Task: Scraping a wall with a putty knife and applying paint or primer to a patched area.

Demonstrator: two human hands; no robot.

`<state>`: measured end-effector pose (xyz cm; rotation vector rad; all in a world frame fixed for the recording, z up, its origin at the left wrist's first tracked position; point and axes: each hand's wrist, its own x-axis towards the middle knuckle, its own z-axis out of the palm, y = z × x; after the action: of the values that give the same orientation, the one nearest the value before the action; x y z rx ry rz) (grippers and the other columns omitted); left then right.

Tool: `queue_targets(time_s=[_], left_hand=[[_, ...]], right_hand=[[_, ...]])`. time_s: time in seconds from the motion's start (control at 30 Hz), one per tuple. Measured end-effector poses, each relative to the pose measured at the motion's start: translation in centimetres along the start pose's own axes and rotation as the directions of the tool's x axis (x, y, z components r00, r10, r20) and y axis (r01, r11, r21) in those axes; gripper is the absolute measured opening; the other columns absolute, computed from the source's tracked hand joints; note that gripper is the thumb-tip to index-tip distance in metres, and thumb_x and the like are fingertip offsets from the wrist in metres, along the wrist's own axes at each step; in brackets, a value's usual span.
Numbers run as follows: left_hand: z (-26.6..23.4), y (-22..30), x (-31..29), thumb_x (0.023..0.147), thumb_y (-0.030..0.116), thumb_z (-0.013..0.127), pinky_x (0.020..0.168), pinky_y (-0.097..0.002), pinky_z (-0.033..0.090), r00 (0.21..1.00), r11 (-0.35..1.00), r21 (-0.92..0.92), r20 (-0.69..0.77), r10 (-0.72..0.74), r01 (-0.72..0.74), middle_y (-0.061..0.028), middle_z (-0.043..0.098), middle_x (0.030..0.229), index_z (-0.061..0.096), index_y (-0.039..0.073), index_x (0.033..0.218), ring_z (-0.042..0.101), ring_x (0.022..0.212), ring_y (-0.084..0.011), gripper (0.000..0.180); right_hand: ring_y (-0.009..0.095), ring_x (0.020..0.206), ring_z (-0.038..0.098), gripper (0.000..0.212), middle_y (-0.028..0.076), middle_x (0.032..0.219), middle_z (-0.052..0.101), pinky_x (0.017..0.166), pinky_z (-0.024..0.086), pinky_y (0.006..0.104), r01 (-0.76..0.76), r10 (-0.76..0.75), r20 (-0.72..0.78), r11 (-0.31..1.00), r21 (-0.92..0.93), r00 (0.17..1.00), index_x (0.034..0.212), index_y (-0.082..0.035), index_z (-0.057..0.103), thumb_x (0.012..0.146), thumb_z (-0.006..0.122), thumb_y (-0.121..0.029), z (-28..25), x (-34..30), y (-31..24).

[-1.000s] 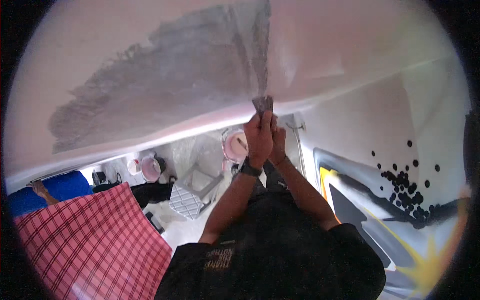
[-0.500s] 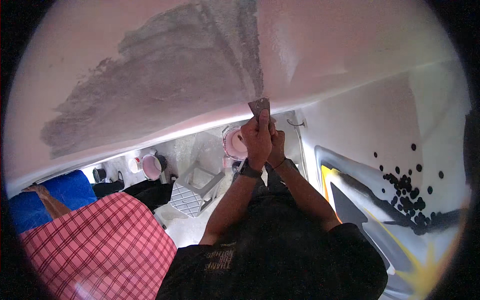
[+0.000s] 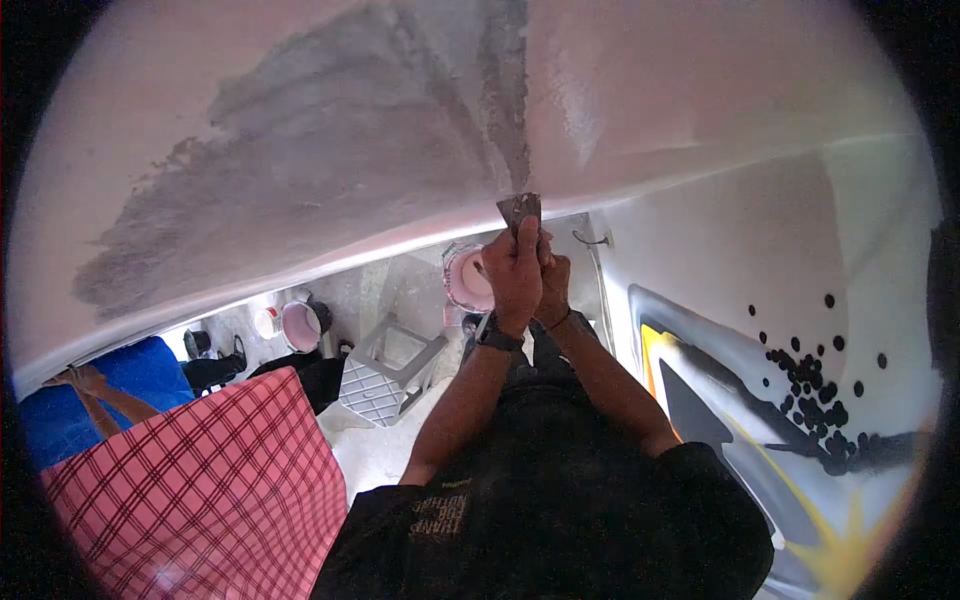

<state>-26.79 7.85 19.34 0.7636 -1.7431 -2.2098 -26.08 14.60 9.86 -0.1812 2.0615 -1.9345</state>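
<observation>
A putty knife (image 3: 521, 208) with a wide, smeared metal blade points up at the lower edge of a pinkish wall or ceiling surface (image 3: 640, 90). My left hand (image 3: 513, 284) is closed on it, thumb laid along the blade's base. Pressed close beside and partly behind it, my right hand (image 3: 555, 288) is also closed at the handle; its fingers are mostly hidden. Just beyond the blade, a dark damp strip (image 3: 508, 110) borders a broad grey patch of plaster (image 3: 320, 130). Whether the blade touches the surface I cannot tell.
Below my hands stands a bucket (image 3: 468, 278) with pink contents. A grey plastic step stool (image 3: 390, 370) and another pink-filled bucket (image 3: 301, 327) are further left. At left, a person in red plaid (image 3: 200, 460) reaches toward a blue surface (image 3: 150, 370). A painted wall (image 3: 720, 240) rises at right.
My hands and the putty knife have hardly moved. The person in plaid has shifted, and both their forearms now show against the blue. The grey patch appears lighter.
</observation>
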Motion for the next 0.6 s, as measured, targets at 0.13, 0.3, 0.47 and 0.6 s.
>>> queue_targets(time_s=[0.13, 0.3, 0.47, 0.6], left_hand=[[0.2, 0.1, -0.4, 0.098, 0.027, 0.052, 0.049, -0.0248, 0.039, 0.997, 0.998, 0.023, -0.025, 0.066, -0.066, -0.0013, 0.052, 0.057, 0.056, 0.001, 0.069, 0.048, 0.051, -0.0086, 0.039], [1.2, -0.2, -0.7, 0.098, 0.026, 0.053, 0.048, -0.0247, 0.039, 0.994, 0.993, -0.053, -0.028, 0.106, -0.108, -0.0011, 0.051, 0.056, 0.057, -0.001, 0.068, 0.047, 0.049, -0.0082, 0.039], [2.5, -1.3, -1.5, 0.097, 0.025, 0.054, 0.047, -0.0253, 0.039, 0.995, 0.990, -0.106, -0.035, 0.091, -0.094, -0.0010, 0.051, 0.055, 0.057, -0.002, 0.069, 0.047, 0.048, -0.0081, 0.039], [3.7, -2.3, -2.5, 0.097, 0.025, 0.054, 0.046, -0.0257, 0.039, 0.994, 0.995, 0.015, -0.040, 0.103, -0.103, -0.0012, 0.052, 0.055, 0.057, -0.002, 0.069, 0.047, 0.049, -0.0081, 0.039]], right_hand=[[0.007, 0.063, 0.055, 0.019, -0.001, 0.066, 0.057, 0.057, 0.046, 0.0263, 0.220, -0.238, 0.008, 0.881, -0.418, 0.971, 0.077, -0.005, 0.056, 0.080, 0.070, -0.016, -0.5, 0.0, 0.2], [0.014, 0.062, 0.062, 0.017, 0.003, 0.065, 0.059, 0.054, 0.045, 0.0277, 0.228, -0.235, 0.020, 0.918, -0.323, 0.972, 0.077, -0.007, 0.057, 0.079, 0.070, -0.018, -1.3, 0.0, -0.4], [0.018, 0.056, 0.059, 0.019, 0.004, 0.063, 0.057, 0.054, 0.046, 0.0305, 0.258, -0.269, 0.036, 0.868, -0.424, 0.963, 0.077, -0.006, 0.055, 0.080, 0.067, -0.021, -3.0, -0.9, 0.0], [0.023, 0.055, 0.058, 0.023, 0.007, 0.061, 0.054, 0.056, 0.047, 0.0331, 0.365, -0.402, 0.000, 0.831, -0.420, 0.915, 0.087, -0.004, 0.054, 0.080, 0.065, -0.024, -3.8, -1.1, 1.1]])
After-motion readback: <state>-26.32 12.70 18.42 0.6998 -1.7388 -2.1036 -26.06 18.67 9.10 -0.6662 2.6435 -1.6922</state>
